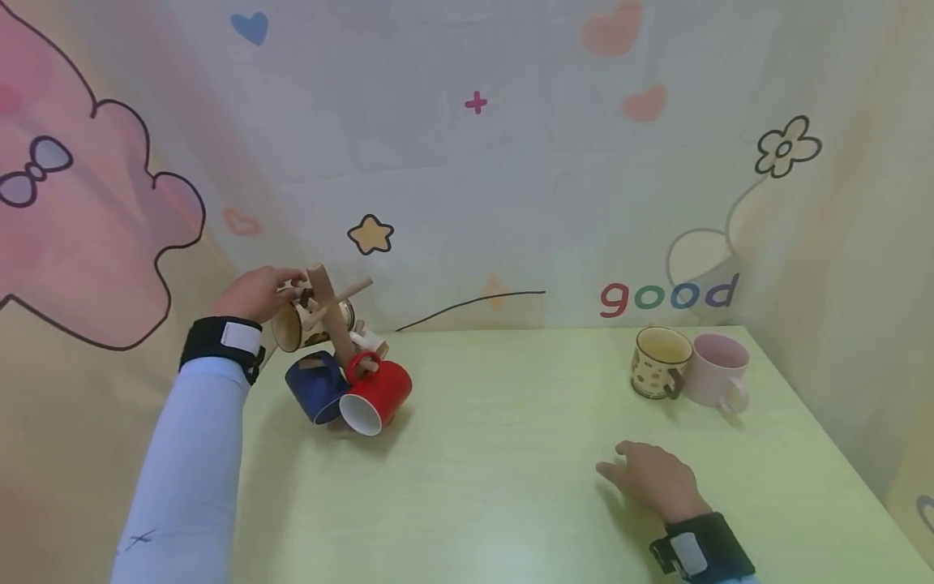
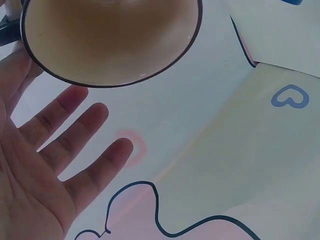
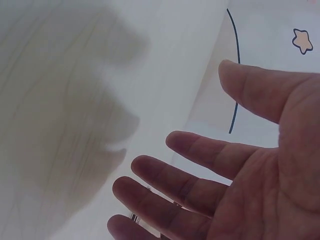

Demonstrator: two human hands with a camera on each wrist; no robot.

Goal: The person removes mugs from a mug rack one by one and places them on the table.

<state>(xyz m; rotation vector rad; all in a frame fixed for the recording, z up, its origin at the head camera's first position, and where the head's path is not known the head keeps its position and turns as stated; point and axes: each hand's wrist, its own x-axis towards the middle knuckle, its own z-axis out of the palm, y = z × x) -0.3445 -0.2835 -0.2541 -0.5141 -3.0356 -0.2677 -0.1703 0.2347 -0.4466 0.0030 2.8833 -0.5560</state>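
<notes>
Left of centre in the frame, a cream mug point(image 1: 287, 327) lies tilted at the wooden rack point(image 1: 336, 320), partly blocked by its post; the left hand point(image 1: 255, 294) pinches its handle, other fingers spread. Below hang a blue mug point(image 1: 315, 389) and a red mug point(image 1: 383, 393). Lower right, the right hand point(image 1: 653, 478) hovers, fingers apart, near a spotted mug point(image 1: 649, 375) and pink mug point(image 1: 711, 377) farther back.

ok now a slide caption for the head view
Left hand at a cream mug by a wooden rack bearing a blue mug and a red mug; right hand over the table.
</notes>
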